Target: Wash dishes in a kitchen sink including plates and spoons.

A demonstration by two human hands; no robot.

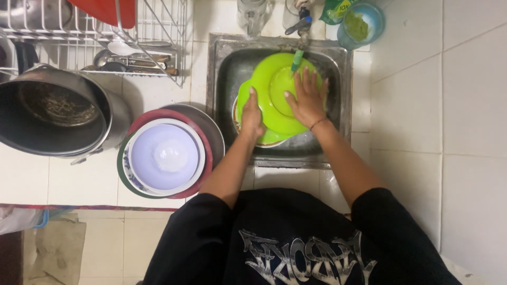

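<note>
Over the sink (224,79), under the tap (299,31), a green plate (274,113) sits upturned. Left hand (252,116) grips its rim; right hand (307,97) lies flat, fingers spread, on its back. Rub in circles while the left steadies and turns it; water flow is probably thin, hard to see.

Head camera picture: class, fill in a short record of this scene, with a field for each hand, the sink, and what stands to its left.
left hand: grips the left rim of the green plate
right hand: lies flat on the plate's upturned underside
sink: steel, more dishes under the green plate
tap: above the plate, green spout
stack of bowls: on the counter left of the sink, white one on top
large pot: far left, beneath the dish rack
</note>
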